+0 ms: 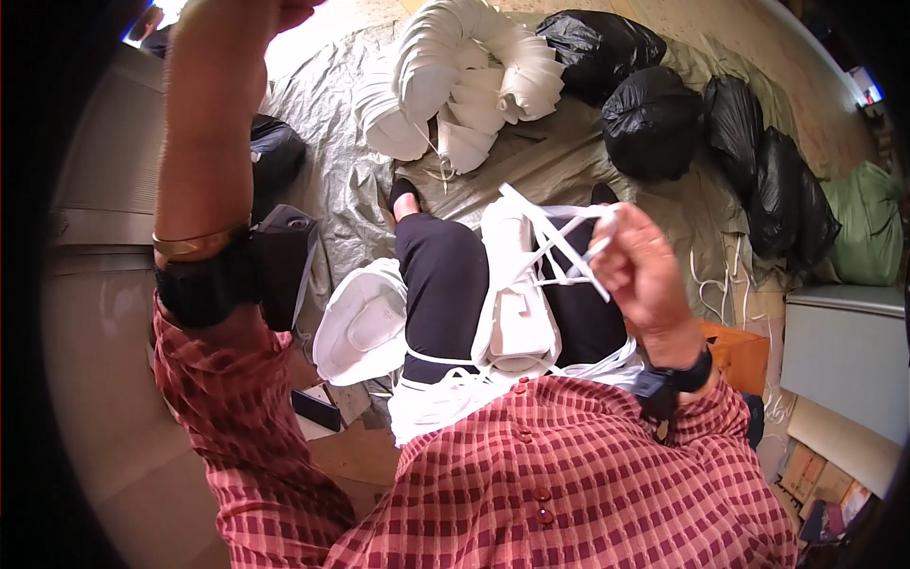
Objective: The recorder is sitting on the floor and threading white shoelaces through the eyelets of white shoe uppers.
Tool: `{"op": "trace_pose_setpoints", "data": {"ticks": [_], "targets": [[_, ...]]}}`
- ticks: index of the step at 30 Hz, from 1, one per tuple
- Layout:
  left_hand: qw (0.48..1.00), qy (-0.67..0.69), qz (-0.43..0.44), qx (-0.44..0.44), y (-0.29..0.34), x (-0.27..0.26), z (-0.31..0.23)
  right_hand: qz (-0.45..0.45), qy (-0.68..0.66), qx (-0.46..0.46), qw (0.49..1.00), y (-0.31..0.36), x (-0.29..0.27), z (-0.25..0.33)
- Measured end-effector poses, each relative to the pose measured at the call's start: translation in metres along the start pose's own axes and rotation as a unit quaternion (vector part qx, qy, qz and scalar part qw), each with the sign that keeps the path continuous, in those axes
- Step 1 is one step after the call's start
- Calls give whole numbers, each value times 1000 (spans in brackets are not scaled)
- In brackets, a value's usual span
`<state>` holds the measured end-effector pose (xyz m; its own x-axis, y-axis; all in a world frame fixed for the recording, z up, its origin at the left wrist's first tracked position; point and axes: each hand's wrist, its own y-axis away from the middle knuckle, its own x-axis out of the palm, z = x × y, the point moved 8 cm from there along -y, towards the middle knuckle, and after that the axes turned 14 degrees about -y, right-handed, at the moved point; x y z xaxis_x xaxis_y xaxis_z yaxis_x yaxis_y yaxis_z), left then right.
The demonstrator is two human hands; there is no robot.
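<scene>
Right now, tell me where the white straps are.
In the head view, the white straps are right of centre, pinched in the right hand above the stack of white masks on the lap.

Right hand raised over the lap, pinching the straps that run left to a stack of cups lying between the knees. Left hand lifted high at the far left, mostly out of view. Between the two hands, lower down, a single cup beside the left thigh. Beyond both hands, a curved row of cups on a tarp; bags behind the right hand.
</scene>
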<state>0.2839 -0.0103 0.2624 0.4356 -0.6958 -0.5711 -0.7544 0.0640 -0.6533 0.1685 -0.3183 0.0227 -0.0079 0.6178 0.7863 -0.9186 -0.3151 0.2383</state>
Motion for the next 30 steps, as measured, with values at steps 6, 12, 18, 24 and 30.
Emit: {"op": "trace_pose_setpoints", "data": {"ticks": [6, 12, 18, 24, 30], "targets": [[933, -70, 351, -47, 157, 114, -38, 66, -276, -131, 950, 47, -13, 108], [949, -56, 300, 80, 262, 149, -73, 4, -178, -185, 966, 118, -36, 140], [941, -71, 305, 129, 264, 143, -91, -17, -148, -175, 973, 143, -44, 127], [892, -178, 398, 116, 270, 157, -97, -47, -118, -235, 964, 107, -57, 156], [933, -17, 345, 99, 245, 150, -105, -61, -111, -223, 967, 76, -50, 167]]}}
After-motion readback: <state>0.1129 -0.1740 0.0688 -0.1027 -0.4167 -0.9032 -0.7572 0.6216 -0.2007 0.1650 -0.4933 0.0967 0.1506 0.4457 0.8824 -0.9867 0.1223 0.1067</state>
